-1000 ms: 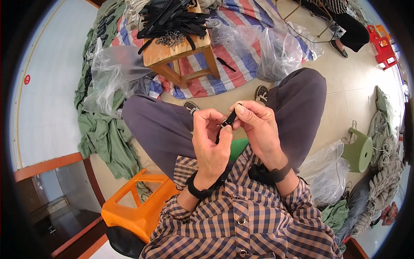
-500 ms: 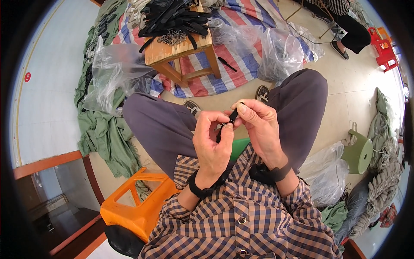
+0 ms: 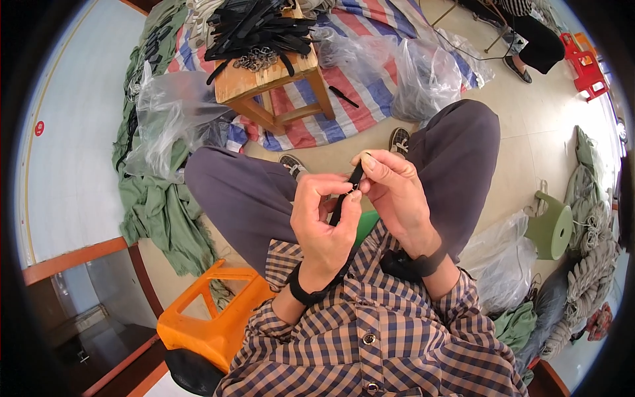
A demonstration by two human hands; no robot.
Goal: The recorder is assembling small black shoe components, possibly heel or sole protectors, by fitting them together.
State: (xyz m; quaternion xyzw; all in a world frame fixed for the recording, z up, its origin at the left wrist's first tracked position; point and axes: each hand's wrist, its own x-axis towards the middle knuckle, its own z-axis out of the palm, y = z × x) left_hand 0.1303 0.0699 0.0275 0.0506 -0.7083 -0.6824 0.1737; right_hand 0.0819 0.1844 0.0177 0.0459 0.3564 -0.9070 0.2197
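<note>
- Head view: left hand [image 3: 323,221] pinching black strap [image 3: 356,175] lower down, right hand [image 3: 399,192] gripping its upper end.
- Strap tilted, between both hands.
- Red round label [image 3: 40,128], far left; marking too small to read.

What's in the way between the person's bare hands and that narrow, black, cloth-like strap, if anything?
Nothing that I can see. The bare right hand pinches the narrow, black, cloth-like strap near its upper end, and the bare left hand holds it lower down, fingers right against it.
</note>
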